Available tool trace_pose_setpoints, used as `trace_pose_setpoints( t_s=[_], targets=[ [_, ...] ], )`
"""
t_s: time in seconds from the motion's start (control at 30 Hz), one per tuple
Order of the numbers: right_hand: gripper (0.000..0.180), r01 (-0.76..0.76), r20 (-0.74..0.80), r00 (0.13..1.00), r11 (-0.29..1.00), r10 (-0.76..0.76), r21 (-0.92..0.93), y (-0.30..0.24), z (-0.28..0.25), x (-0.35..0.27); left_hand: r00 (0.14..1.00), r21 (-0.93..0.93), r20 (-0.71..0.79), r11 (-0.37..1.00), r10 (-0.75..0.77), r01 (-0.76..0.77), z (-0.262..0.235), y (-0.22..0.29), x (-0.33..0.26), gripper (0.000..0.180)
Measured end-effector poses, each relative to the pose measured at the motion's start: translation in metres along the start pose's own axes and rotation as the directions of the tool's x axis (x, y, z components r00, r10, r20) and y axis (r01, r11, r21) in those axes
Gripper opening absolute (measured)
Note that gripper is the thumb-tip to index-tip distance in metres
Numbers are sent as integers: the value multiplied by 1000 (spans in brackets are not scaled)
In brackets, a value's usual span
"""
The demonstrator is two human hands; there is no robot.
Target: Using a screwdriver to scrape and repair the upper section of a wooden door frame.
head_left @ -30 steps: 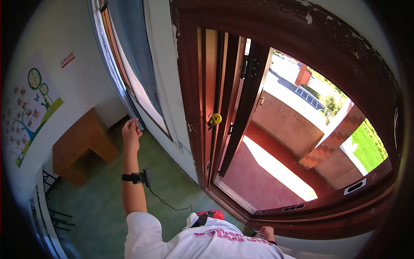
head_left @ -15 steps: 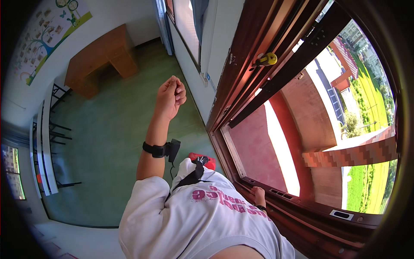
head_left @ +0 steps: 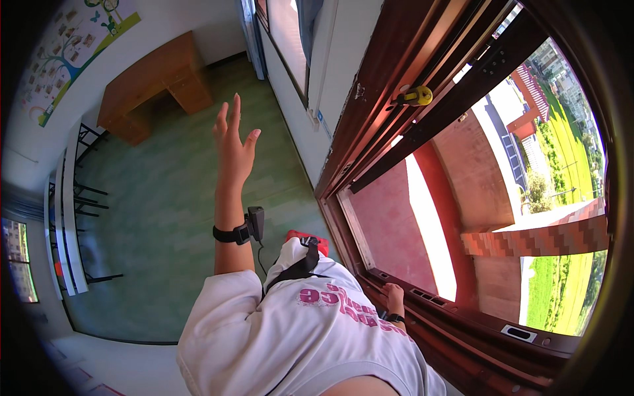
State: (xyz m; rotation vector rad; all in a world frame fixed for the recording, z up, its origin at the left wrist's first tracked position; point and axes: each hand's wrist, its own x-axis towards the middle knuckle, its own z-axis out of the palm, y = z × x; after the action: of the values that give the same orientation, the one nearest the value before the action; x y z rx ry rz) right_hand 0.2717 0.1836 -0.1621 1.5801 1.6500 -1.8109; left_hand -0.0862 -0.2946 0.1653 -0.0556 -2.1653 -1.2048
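Observation:
My left hand (head_left: 236, 148) is raised over the green floor (head_left: 165, 224) with fingers stretched apart and nothing in it. A black strap with a small black box (head_left: 247, 226) is around that wrist, a thin cable hanging from it. Down at the right, my right hand (head_left: 394, 295) is at the lower rail of the dark red window frame (head_left: 456, 310), its fingers curled. Whatever lies inside those fingers is hidden. On the upright part of the frame, away from both hands, sits a yellow and black rounded thing (head_left: 416, 97) whose kind I cannot make out.
A brown wooden desk (head_left: 155, 82) stands at the far left. Long white tabletops (head_left: 69, 218) with black legs line the left wall. A red thing (head_left: 309, 237) shows beyond my shirt. Past the window opening are a ledge (head_left: 389, 231) and greenery.
My left hand has opened from closed fingers to spread ones and moved slightly left and up. My right hand stays at the lower rail.

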Motion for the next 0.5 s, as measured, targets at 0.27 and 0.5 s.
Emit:
trace_pose_setpoints(
  t_s=[0.27, 0.5],
  targets=[
    [20, -91, -53, 994, 996, 92, 20, 35, -11, -14, 992, -41, -121, 999, -31, 26, -58, -31, 28, 43],
    [24, -95, -47, 994, 995, 97, 25, 45, -8, -20, 976, -108, -218, 994, -28, 5, -86, -11, 37, 35]
  ],
)
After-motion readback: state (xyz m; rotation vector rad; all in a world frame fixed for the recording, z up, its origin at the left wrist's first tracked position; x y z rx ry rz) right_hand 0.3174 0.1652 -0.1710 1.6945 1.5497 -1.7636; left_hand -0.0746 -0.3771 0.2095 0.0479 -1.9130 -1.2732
